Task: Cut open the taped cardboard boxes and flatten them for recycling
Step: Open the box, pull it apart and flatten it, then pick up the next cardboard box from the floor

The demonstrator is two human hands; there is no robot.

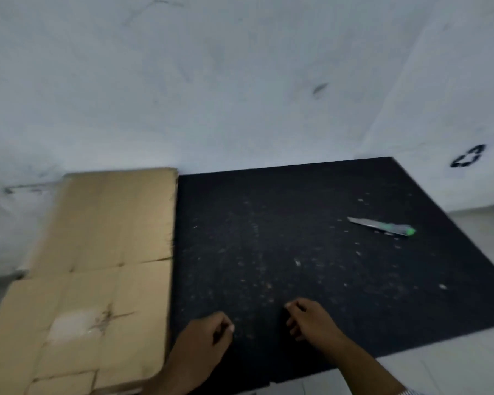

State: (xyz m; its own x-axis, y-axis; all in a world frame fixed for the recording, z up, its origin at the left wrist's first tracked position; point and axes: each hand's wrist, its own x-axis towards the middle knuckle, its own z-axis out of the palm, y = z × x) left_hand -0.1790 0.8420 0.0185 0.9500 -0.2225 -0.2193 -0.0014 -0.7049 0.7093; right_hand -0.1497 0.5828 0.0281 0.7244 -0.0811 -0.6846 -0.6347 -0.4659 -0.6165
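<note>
Though blur smears it, cutter (382,227) lies apart.

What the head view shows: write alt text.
Left hand and right hand, loosely curled and empty, at the near edge of a black mat. Flattened cardboard lies along its left; a green-tipped cutter lies on it, far right.

Bare left hand (208,334) and bare right hand (308,317) lead to uncovered forearms, with a pale, faintly striped sleeve edge (410,392) on the right one
</note>
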